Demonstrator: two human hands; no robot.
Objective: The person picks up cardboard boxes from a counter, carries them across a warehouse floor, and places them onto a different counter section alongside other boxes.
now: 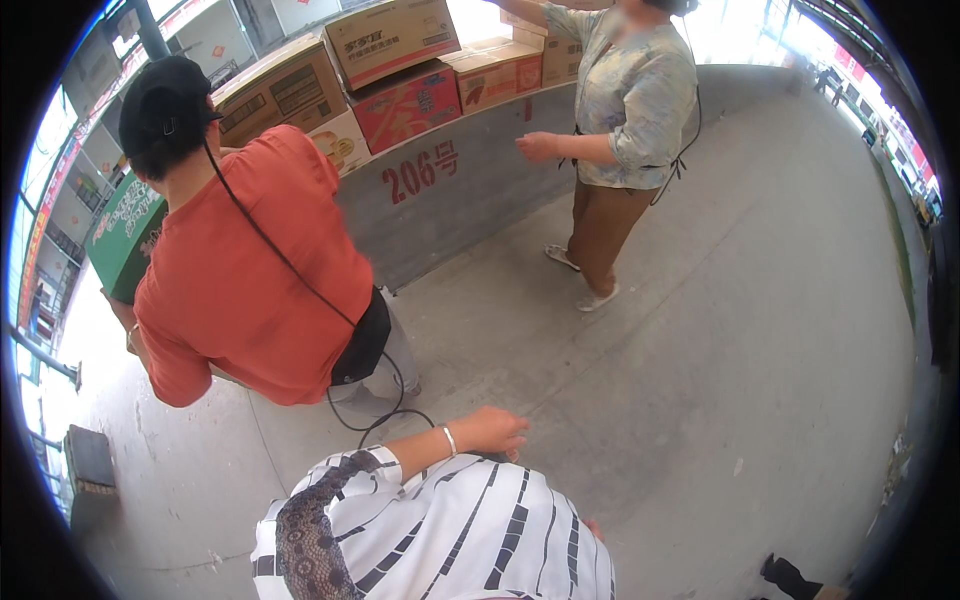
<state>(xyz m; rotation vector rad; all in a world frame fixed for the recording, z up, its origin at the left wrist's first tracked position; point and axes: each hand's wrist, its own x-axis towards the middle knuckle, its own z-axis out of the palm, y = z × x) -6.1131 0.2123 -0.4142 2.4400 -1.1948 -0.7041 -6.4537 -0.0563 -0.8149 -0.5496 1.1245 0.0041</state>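
My left hand (pixel 495 433), with a light bracelet at the wrist, is held in front of my white and black patterned blouse (pixel 465 525). Its fingers are bent, and a small dark thing (pixel 491 455) shows just below it; I cannot tell whether the hand holds it. Past the blouse's right edge peeks a sliver of skin, apparently my right hand (pixel 592 529), mostly hidden by the cloth. Ahead on the left stands a person in a red shirt (pixel 255 262) and black cap, back to me, beside a green printed box (pixel 127 236).
Cardboard cartons (pixel 394 41) and a red carton (pixel 409 105) are stacked on a low grey wall (pixel 450 195) with painted marks. Another person (pixel 637 97) stands beside it, one arm toward the cartons. Concrete floor (pixel 712 337) stretches right. A dark block (pixel 90 465) stands left; a black shoe (pixel 787 576) shows lower right.
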